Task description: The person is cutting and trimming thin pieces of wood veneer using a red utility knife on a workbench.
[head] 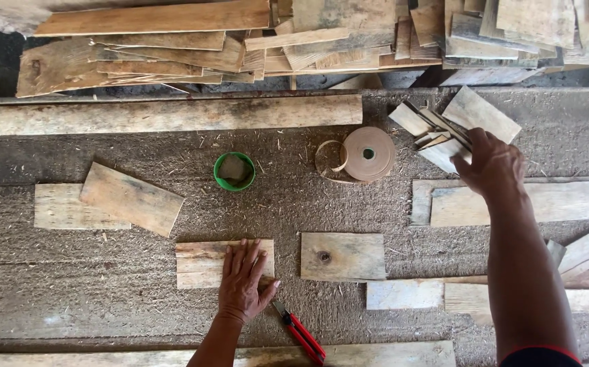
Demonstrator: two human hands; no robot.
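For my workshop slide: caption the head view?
Left hand presses wood pieces; right hand grips scraps.

A wide workbench (104, 285) covered in coarse grey-brown felt-like matting fills the view, strewn all over with sawdust and fine wood shavings. At twelve o'clock a loose stack of weathered, pale brown wooden boards (240, 41) runs along the far edge, with dark shadowed gaps beneath it at ten and one o'clock. A long rough wooden plank (165, 114) lies crosswise just below that stack. At six o'clock another pale plank (376, 355) borders the near edge. Even, soft daylight falls throughout.
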